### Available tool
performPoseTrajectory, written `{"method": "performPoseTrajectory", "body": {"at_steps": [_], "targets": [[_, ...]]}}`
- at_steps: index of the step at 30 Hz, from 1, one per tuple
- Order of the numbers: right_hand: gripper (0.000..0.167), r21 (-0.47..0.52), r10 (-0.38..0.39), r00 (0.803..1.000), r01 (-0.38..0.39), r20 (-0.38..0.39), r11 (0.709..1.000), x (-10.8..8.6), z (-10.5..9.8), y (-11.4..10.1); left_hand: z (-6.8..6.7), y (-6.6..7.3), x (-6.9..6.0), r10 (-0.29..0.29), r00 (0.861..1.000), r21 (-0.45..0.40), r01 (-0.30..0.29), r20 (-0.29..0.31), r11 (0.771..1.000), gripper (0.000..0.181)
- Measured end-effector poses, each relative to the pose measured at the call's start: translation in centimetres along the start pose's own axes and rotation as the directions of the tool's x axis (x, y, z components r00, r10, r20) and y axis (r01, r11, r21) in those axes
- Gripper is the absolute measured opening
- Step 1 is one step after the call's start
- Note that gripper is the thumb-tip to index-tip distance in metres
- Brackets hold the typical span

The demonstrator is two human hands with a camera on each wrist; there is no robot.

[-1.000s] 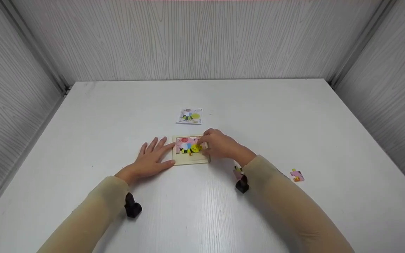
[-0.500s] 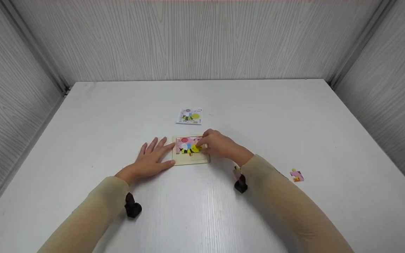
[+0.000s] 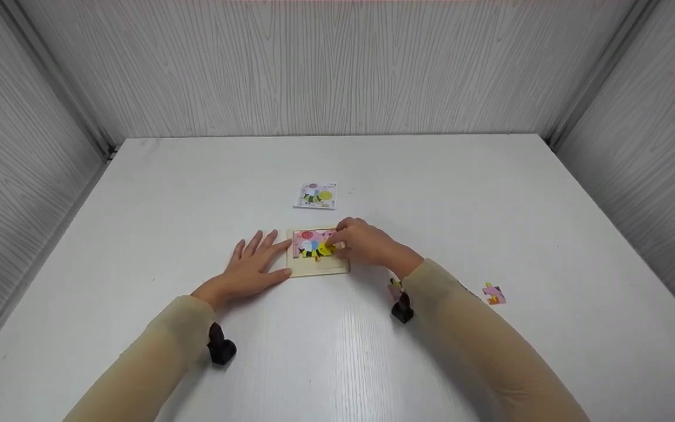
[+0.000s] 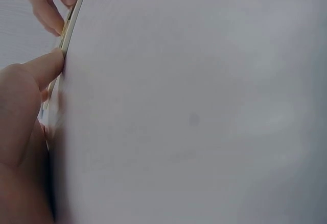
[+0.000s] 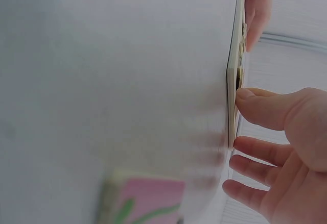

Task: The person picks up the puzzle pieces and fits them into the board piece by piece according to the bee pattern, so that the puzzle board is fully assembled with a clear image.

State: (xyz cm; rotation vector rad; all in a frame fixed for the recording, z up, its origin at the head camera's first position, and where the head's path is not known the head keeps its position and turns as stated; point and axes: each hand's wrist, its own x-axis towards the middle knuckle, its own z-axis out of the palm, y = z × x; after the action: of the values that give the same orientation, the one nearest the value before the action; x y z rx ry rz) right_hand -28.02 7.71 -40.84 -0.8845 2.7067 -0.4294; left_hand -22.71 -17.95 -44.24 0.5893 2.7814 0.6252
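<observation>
A pale wooden puzzle tray point(image 3: 314, 271) lies on the table between both hands, its upper part filled with pink, blue and yellow bee-picture pieces. Fingers spread, my left hand point(image 3: 251, 271) lies flat beside it, index fingertip and thumb touching its left edge. My right hand point(image 3: 367, 241) bends over the tray's right side and pinches a yellow bee puzzle piece point(image 3: 326, 249), mostly covered by the fingers. In the right wrist view the thumb point(image 5: 265, 106) meets the piece at the tray's edge point(image 5: 232, 81), with the other fingers loosely apart.
A small square bee picture card point(image 3: 316, 196) lies beyond the tray. One loose puzzle piece point(image 3: 494, 293) lies at the right, another point(image 3: 395, 286) partly under the right wrist. Black wrist cameras point(image 3: 221, 346) hang from both sleeves. Wood-grain panels point(image 3: 337, 70) enclose the white table.
The right hand's fingers have shifted very slightly to the left over the yellow bee piece. The left hand stays in place against the tray.
</observation>
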Motion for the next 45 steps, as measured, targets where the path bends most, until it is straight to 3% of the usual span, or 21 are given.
{"method": "performPoseTrajectory", "body": {"at_steps": [7,13,23,39,45], "targets": [[0.026,-0.004,-0.055,0.998,0.055,-0.015,0.998,-0.1,0.0,-0.2,0.0,-0.1,0.1,0.002,1.0,0.0,-0.002,-0.004,1.0,0.069],[0.025,-0.048,-0.055,0.998,0.055,-0.008,0.997,0.0,0.0,-0.3,0.2,-0.4,0.2,0.014,1.0,0.007,-0.014,-0.026,1.0,0.069],[0.03,-0.093,-0.045,0.999,0.048,0.029,0.995,0.1,0.3,-0.1,0.4,-0.3,0.0,-0.003,1.0,-0.007,0.003,-0.007,1.0,0.068],[0.032,0.013,-0.064,0.996,0.065,-0.065,0.998,-1.3,-0.3,0.8,0.2,-0.4,0.2,-0.001,1.0,-0.001,0.001,-0.013,1.0,0.069],[0.03,-0.001,-0.086,0.991,0.087,-0.101,0.996,-1.9,-0.2,1.4,0.2,-0.4,0.1,0.004,1.0,-0.009,-0.004,-0.02,1.0,0.069]]}}
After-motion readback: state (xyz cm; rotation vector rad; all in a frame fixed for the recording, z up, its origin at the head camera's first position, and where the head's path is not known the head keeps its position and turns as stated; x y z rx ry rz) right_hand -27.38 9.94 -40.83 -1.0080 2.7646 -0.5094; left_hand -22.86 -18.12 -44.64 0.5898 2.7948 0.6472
